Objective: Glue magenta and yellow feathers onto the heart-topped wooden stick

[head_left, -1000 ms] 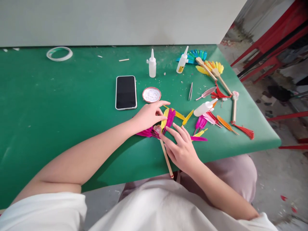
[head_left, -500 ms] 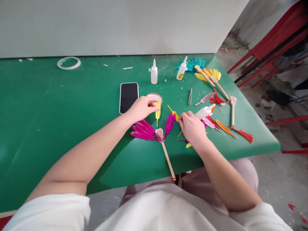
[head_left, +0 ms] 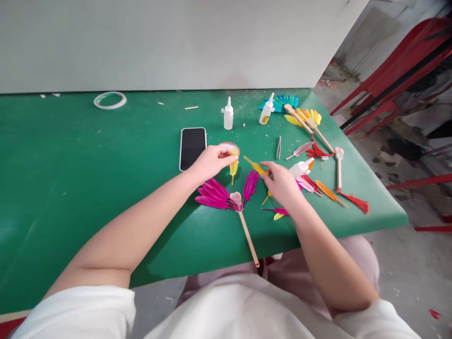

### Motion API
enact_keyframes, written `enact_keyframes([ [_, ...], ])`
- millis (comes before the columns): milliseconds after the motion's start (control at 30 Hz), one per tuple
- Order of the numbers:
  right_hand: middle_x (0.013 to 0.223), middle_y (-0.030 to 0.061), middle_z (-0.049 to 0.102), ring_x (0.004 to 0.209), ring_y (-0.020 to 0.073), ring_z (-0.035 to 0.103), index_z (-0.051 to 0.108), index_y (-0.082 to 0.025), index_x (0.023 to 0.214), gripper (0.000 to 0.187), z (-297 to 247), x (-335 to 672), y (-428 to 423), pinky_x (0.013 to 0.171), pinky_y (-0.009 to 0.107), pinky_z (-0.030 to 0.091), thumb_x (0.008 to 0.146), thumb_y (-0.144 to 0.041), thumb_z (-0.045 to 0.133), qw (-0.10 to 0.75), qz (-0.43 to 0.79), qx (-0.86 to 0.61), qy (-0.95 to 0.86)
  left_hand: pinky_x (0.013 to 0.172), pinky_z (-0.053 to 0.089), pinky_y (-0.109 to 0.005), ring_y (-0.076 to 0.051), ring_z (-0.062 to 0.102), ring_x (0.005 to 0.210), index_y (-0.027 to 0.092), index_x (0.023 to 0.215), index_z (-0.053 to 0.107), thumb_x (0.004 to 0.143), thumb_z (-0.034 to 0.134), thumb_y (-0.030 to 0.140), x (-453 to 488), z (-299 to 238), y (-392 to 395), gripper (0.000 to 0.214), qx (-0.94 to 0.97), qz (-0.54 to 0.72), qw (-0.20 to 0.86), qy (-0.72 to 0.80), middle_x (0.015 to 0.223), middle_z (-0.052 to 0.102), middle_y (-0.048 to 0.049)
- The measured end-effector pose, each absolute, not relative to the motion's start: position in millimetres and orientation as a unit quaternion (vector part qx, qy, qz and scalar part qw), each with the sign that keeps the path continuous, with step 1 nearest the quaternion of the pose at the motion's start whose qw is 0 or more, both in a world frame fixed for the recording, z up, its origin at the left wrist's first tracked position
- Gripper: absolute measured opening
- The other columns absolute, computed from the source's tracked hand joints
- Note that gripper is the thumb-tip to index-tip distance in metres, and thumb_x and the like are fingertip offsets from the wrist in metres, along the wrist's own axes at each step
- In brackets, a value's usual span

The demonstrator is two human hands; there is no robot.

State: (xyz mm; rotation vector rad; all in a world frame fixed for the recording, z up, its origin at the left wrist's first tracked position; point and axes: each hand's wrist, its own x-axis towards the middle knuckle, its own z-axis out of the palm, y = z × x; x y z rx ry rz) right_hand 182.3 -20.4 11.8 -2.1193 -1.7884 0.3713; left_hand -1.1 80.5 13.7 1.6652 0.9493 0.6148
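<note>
My left hand [head_left: 211,162] pinches a yellow feather [head_left: 233,168] that hangs tip down beside the small round dish [head_left: 233,147]. Another yellow feather [head_left: 254,165] is held slanted in the closed fingers of my right hand [head_left: 282,182]. Between and below both hands lies a fan of magenta feathers [head_left: 215,195] on a wooden stick [head_left: 248,237], with a gap in the fan's middle. The stick's end reaches over the front edge of the green table [head_left: 88,165].
A black phone [head_left: 192,148] lies left of the dish. Two glue bottles [head_left: 228,114] stand behind, a third [head_left: 301,166] lies by my right hand. Tweezers [head_left: 278,147], loose feathers [head_left: 328,190] and finished feather fans [head_left: 305,114] fill the table's right corner. A tape ring [head_left: 109,100] lies far left.
Both hands left the magenta fan. My left hand lifted a yellow feather toward the dish; my right hand reached to the loose feathers and picked up another yellow one.
</note>
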Motion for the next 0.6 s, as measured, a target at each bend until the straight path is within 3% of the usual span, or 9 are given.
enact_keyframes([
  [100, 0.09, 0.0068, 0.063, 0.078, 0.0187, 0.059, 0.064, -0.018, 0.093, 0.021, 34, 188, -22, 0.07, 0.031, 0.045, 0.082, -0.026, 0.048, 0.295, 0.088, -0.735, -0.604, 0.065, 0.049, -0.026, -0.014, 0.063, 0.072, 0.013, 0.087, 0.065, 0.074, 0.061, 0.026, -1, 19, 78, 0.019, 0.673, 0.267, 0.552, 0.413, 0.081, 0.069, -0.0048],
  [167, 0.084, 0.0038, 0.064, 0.069, 0.0156, 0.06, 0.065, -0.019, 0.092, 0.022, 52, 191, -22, 0.064, 0.029, 0.046, 0.082, -0.029, 0.047, 0.327, 0.143, -0.699, -0.62, 0.059, 0.048, -0.023, -0.012, 0.061, 0.066, 0.013, 0.087, 0.066, 0.073, 0.062, 0.026, -1, 23, 76, 0.02, 0.669, 0.266, 0.552, 0.42, 0.078, 0.068, -0.0041],
  [233, 0.082, 0.0022, 0.064, 0.063, 0.013, 0.059, 0.065, -0.02, 0.095, 0.024, 69, 194, -21, 0.06, 0.026, 0.045, 0.082, -0.024, 0.045, 0.288, 0.201, -0.654, -0.67, 0.055, 0.046, -0.022, -0.011, 0.06, 0.061, 0.012, 0.086, 0.067, 0.073, 0.063, 0.027, 0, 28, 73, 0.02, 0.672, 0.259, 0.551, 0.422, 0.074, 0.068, -0.0037],
  [333, 0.088, 0.0015, 0.064, 0.074, 0.013, 0.059, 0.063, -0.023, 0.102, 0.034, 87, 196, -15, 0.064, 0.024, 0.043, 0.08, -0.011, 0.04, 0.177, 0.213, -0.584, -0.763, 0.053, 0.045, -0.022, -0.01, 0.058, 0.056, 0.012, 0.083, 0.068, 0.071, 0.064, 0.026, 1, 33, 67, 0.019, 0.683, 0.239, 0.549, 0.418, 0.067, 0.067, -0.0024],
  [433, 0.083, -0.0008, 0.065, 0.073, 0.0141, 0.059, 0.051, -0.026, 0.117, 0.041, 95, 194, -7, 0.062, 0.024, 0.041, 0.079, -0.011, 0.043, 0.094, 0.225, -0.562, -0.791, 0.052, 0.046, -0.023, -0.011, 0.057, 0.055, 0.014, 0.083, 0.068, 0.07, 0.065, 0.026, 3, 35, 61, 0.018, 0.691, 0.223, 0.553, 0.409, 0.064, 0.065, -0.0009],
  [600, 0.08, -0.0014, 0.064, 0.063, 0.0137, 0.056, 0.037, -0.027, 0.124, 0.049, 95, 189, 7, 0.054, 0.022, 0.036, 0.078, -0.015, 0.05, 0.072, 0.238, -0.579, -0.776, 0.051, 0.046, -0.025, -0.012, 0.056, 0.054, 0.015, 0.083, 0.068, 0.07, 0.064, 0.029, 5, 37, 53, 0.019, 0.703, 0.204, 0.555, 0.395, 0.062, 0.064, 0.0001],
])
